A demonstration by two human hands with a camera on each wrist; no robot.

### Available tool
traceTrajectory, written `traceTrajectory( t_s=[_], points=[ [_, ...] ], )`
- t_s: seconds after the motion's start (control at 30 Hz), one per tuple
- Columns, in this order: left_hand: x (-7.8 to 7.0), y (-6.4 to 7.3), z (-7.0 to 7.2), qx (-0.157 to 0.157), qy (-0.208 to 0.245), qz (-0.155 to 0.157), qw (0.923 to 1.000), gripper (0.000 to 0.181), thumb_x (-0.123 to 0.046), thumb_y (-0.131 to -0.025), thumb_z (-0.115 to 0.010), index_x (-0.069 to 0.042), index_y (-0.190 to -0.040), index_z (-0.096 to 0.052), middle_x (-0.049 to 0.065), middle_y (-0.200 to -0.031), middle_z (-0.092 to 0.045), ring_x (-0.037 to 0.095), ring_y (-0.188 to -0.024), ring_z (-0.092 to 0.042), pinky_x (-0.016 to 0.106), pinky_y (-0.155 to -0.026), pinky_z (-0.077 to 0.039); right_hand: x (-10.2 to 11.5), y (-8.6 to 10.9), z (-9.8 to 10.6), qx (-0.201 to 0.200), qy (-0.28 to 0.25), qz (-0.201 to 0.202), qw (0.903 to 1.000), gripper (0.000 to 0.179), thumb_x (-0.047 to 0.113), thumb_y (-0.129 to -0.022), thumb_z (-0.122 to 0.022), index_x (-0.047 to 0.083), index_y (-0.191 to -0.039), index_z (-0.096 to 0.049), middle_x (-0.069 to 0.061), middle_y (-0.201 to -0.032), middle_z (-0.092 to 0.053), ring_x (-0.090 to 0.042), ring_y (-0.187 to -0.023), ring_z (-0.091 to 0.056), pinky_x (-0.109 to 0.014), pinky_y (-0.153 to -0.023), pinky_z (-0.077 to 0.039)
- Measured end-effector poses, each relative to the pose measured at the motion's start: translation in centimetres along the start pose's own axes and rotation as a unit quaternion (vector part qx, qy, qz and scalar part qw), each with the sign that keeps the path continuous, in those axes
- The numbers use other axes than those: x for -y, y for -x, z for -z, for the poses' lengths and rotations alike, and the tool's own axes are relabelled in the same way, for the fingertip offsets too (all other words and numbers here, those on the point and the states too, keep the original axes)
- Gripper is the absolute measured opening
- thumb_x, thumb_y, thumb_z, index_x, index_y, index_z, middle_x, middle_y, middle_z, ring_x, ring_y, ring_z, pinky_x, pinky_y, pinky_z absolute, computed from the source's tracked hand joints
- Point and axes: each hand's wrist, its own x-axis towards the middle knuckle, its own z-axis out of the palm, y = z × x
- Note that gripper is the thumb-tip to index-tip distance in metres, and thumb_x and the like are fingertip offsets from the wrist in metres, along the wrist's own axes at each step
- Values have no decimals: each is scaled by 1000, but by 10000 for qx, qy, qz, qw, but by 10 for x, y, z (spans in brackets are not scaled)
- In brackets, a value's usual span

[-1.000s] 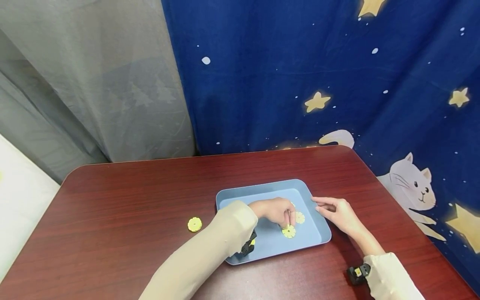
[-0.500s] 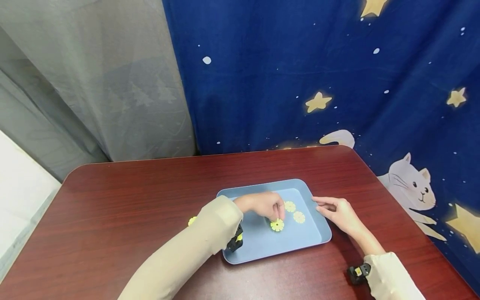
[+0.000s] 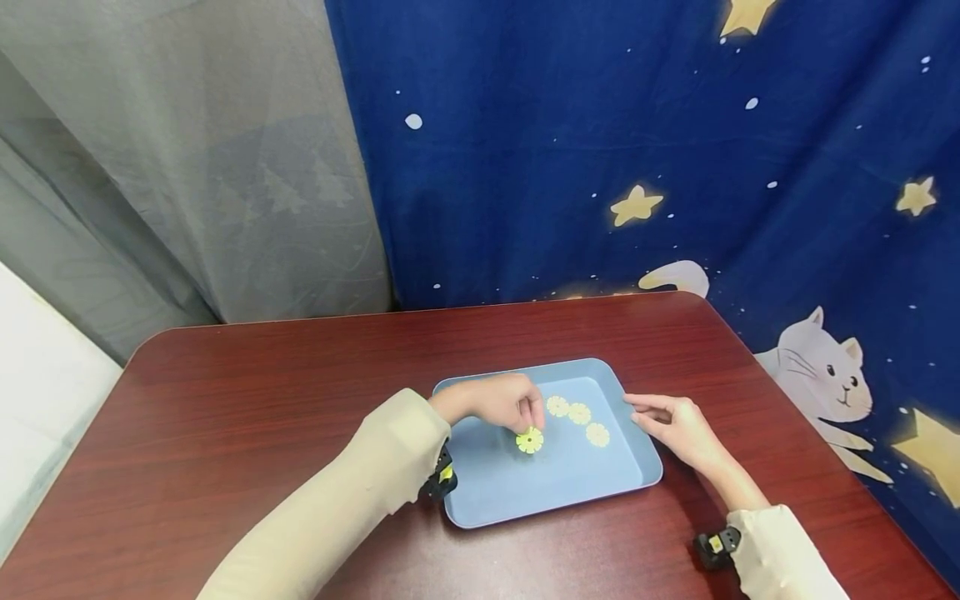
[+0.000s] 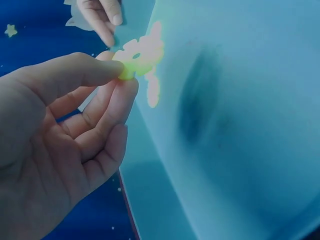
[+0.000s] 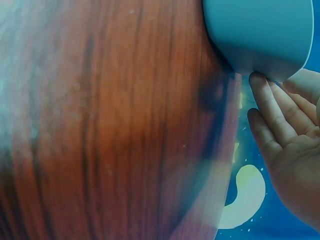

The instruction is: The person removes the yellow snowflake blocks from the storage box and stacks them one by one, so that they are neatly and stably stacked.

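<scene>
Between thumb and fingers, my left hand (image 3: 501, 400) pinches a yellow flower-shaped notched disc (image 3: 529, 441) over the blue-grey tray (image 3: 517, 492). The left wrist view shows the held disc (image 4: 134, 61) tilted, with a small slot at its middle. Three paler yellow discs lie in a slanting row on the tray floor: a left one (image 3: 557, 406), a middle one (image 3: 579, 413) and a right one (image 3: 597, 435). My right hand (image 3: 681, 427) touches the tray's right end with fairly straight fingers; its fingertips (image 5: 257, 79) meet the outer wall in the right wrist view.
The tray stands on a dark red wooden table (image 3: 285, 400), toward its right side. Behind the table hang a grey curtain (image 3: 195, 167) and a blue curtain (image 3: 525, 167) with stars and a cat. A black wrist camera (image 3: 441, 477) overlaps the tray's left edge.
My left hand has moved left across the tray with the disc, uncovering the row of discs. The loose disc on the table is now hidden behind the left sleeve. My right hand stays put.
</scene>
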Motion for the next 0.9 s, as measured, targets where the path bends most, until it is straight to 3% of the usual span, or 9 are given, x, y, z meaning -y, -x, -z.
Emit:
traceTrajectory(
  t_s=[0.23,0.47,0.9],
  points=[
    [2,16,9,-242,36,136,9996,16,6,-75,-59,-5,-84,-67,-2,-77,-62,9,-70,-55,21,-62,-45,0,0,2,20,79,-83,9999,32,7,-83,-66,-1,-114,-62,-17,-105,-65,-10,-84,-64,-20,-67,-49],
    [3,31,19,-390,-117,138,9991,15,5,-75,-61,-5,-83,-67,-2,-76,-62,9,-70,-54,21,-62,-46,2,1,2,73,39,-13,10000,34,8,-84,-66,-3,-115,-61,-18,-106,-64,-17,-86,-64,-21,-67,-50],
    [6,64,29,-482,-138,270,9984,15,6,-76,-60,-5,-84,-65,-2,-74,-60,10,-68,-53,23,-63,-47,-1,-1,2,4,108,81,9999,31,6,-83,-65,-2,-113,-63,-19,-105,-64,-10,-84,-64,-20,-66,-50]
  ],
)
